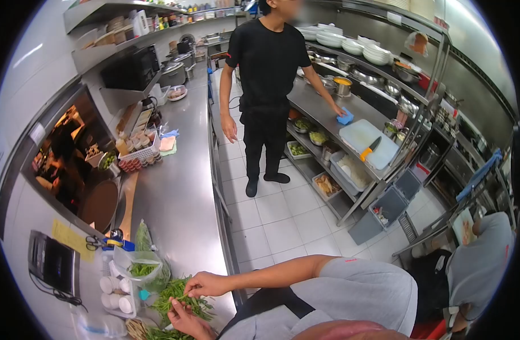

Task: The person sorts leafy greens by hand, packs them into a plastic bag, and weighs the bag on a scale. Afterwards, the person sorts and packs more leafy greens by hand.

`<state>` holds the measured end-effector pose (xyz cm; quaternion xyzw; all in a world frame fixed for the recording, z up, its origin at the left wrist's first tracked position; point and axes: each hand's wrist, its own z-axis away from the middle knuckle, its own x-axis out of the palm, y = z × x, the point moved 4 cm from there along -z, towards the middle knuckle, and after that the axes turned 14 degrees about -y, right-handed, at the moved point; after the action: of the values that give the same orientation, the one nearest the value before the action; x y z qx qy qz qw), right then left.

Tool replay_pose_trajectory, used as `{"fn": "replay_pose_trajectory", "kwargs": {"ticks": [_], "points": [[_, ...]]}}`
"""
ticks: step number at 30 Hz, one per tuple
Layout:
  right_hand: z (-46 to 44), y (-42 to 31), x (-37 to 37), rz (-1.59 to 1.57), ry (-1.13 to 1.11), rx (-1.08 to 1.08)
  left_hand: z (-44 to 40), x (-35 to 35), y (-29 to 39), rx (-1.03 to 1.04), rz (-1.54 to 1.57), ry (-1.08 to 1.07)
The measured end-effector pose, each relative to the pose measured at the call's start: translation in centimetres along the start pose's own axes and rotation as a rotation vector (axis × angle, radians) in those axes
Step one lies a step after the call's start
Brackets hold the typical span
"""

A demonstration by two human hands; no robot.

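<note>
Over a pile of leafy green herbs on the steel counter, my two hands are close together. My right hand pinches a thin green sprig between thumb and fingers. Just below it, my left hand has its fingers curled at the same greens, seemingly around a stem; the fingertips are small in view. Behind the pile stands an open clear plastic bag with more greens inside. A bundle of thin tan stalks lies near the left hand.
White-lidded containers, scissors and a blue tape dispenser sit by the wall. Across the aisle, a co-worker presses a blue cloth on a bench near a knife. Another person is at right.
</note>
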<state>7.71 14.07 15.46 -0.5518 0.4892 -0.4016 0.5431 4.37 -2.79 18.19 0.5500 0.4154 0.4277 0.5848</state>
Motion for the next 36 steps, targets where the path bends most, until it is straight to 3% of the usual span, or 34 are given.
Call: {"fn": "replay_pose_trajectory", "kwargs": {"ticks": [4,7,12,15,16,19,22,25,27,36], "points": [[-0.4,0.9,-1.7,-0.070,0.061,-0.001,-2.8,-0.7,-1.1,0.084,0.019,0.051],[-0.7,1.2,-2.5,-0.048,0.096,-0.029,-3.5,-2.4,1.3,0.125,-0.252,0.234],[-3.2,0.2,-2.1,-0.089,0.081,-0.076,-2.8,-4.0,4.4,0.246,0.166,0.276],[-6.9,4.5,-1.0,0.796,-0.040,-0.062,-2.8,-5.8,3.3,0.217,-0.010,0.319],[-6.5,5.2,-1.0,0.898,0.005,-0.006,-3.2,-6.4,2.5,0.214,0.020,0.301],[-5.4,4.3,-1.0,0.552,0.098,-0.206,-3.2,-7.0,-0.2,0.210,-0.011,0.254],[-2.9,1.1,-0.3,0.121,-0.039,-0.285,-0.1,-2.3,1.4,0.205,-0.141,0.190],[-0.4,-0.6,-0.2,0.126,-0.092,-0.230,2.3,1.6,3.0,0.043,-0.419,0.088],[1.4,0.0,-0.5,-0.023,-0.026,-0.196,2.5,2.7,1.3,-0.032,-0.377,0.025],[14.3,-1.4,-1.8,-0.004,0.398,-0.086,3.7,10.5,-4.2,0.066,-0.302,-0.624]]}}
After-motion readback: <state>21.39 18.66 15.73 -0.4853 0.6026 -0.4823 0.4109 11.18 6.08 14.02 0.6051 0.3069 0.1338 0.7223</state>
